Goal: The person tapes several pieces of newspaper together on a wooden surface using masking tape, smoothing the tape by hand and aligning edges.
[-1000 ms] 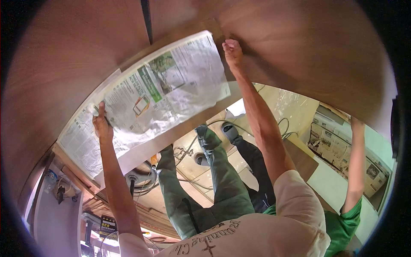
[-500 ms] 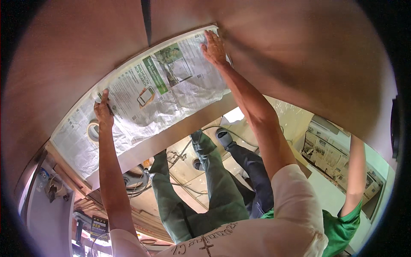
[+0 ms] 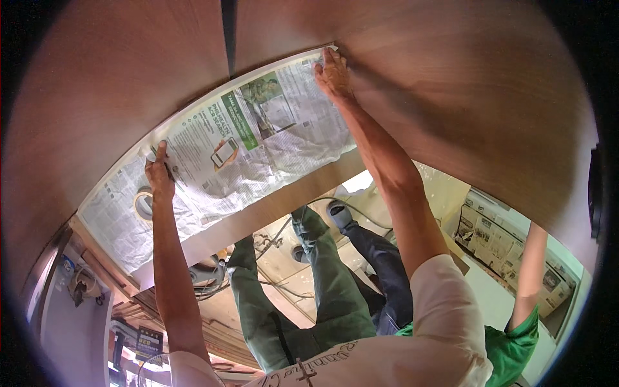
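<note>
Newsprint lies under both our palms. Our right hand (image 3: 333,72) presses flat, fingers spread, on the upper right corner of the newspaper sheet (image 3: 258,142), just where it meets the brown wooden panel (image 3: 451,97). Our left hand (image 3: 158,173) rests on the sheet's left part, fingers curled, apparently around a thin dark object we cannot make out. A roll of tape (image 3: 143,204) sits just beside that wrist. Below, another person's legs in green trousers (image 3: 309,271) stand on the floor.
</note>
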A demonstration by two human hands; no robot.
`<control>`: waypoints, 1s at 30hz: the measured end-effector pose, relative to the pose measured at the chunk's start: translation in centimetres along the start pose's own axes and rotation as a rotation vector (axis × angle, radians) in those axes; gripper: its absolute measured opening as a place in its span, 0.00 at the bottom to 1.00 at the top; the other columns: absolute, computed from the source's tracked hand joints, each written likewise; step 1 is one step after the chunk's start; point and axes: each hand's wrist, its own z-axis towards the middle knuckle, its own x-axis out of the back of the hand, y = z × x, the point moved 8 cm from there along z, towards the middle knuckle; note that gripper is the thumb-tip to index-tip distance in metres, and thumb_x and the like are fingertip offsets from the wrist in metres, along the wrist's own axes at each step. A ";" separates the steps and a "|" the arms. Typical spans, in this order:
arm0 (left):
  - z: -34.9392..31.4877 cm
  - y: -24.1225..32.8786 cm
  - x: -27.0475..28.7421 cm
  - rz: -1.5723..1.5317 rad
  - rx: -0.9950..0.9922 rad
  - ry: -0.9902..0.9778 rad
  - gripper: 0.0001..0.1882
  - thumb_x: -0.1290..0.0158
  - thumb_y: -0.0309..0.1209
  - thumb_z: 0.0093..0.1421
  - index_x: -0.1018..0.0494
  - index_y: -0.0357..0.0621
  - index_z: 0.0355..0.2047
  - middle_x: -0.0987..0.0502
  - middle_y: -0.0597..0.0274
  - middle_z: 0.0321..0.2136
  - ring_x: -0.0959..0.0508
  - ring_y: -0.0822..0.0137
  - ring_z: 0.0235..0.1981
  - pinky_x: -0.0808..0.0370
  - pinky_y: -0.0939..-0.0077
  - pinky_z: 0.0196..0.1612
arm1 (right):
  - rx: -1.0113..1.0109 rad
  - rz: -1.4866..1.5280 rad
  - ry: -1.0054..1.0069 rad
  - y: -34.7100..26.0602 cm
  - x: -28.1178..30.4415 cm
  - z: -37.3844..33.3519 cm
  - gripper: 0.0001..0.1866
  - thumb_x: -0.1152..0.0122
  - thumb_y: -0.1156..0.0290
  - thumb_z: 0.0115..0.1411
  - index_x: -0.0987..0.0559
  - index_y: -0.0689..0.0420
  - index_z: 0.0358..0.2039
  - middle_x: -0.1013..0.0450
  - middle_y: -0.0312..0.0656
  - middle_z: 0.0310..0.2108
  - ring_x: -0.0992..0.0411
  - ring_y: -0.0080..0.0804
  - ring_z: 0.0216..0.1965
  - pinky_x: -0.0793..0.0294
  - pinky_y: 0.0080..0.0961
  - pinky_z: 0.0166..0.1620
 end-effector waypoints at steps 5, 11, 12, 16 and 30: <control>-0.8 0.0 -1.1 0.001 0.052 0.043 0.17 0.32 0.39 0.58 0.30 0.46 0.30 0.27 0.68 0.26 0.25 0.72 0.28 0.26 0.74 0.36 | -0.010 -0.085 -0.006 0.6 -0.2 0.2 0.32 0.46 0.54 0.63 0.32 0.57 0.64 0.36 0.44 0.66 0.35 0.51 0.59 0.34 0.55 0.57; 0.0 -0.9 -0.5 -0.037 0.013 -0.011 0.15 0.33 0.36 0.59 0.26 0.43 0.36 0.22 0.65 0.30 0.22 0.70 0.30 0.23 0.72 0.36 | 0.027 -0.159 0.107 -0.6 -0.8 -0.6 0.36 0.46 0.53 0.64 0.36 0.57 0.68 0.40 0.46 0.69 0.39 0.51 0.64 0.39 0.59 0.60; -0.4 -1.6 -2.0 -0.087 0.044 -0.034 0.14 0.34 0.35 0.60 0.25 0.42 0.39 0.21 0.64 0.32 0.21 0.70 0.32 0.22 0.72 0.38 | 0.052 -0.162 0.145 -0.1 -1.1 -1.4 0.36 0.45 0.53 0.64 0.37 0.58 0.68 0.41 0.47 0.69 0.40 0.50 0.66 0.41 0.59 0.62; 0.8 -1.0 -0.5 -0.090 0.052 -0.084 0.14 0.37 0.33 0.63 0.23 0.41 0.46 0.18 0.63 0.38 0.19 0.68 0.37 0.21 0.72 0.42 | 0.055 0.017 0.186 -1.9 -1.7 -3.0 0.38 0.44 0.54 0.64 0.39 0.60 0.69 0.43 0.48 0.70 0.44 0.48 0.69 0.45 0.57 0.64; 0.1 -0.2 0.1 0.013 0.031 -0.026 0.16 0.35 0.35 0.62 0.23 0.40 0.46 0.21 0.67 0.37 0.23 0.74 0.40 0.26 0.75 0.47 | 0.033 -0.077 0.126 -1.4 -2.2 -6.3 0.37 0.43 0.55 0.65 0.40 0.59 0.70 0.44 0.48 0.71 0.45 0.47 0.70 0.44 0.56 0.64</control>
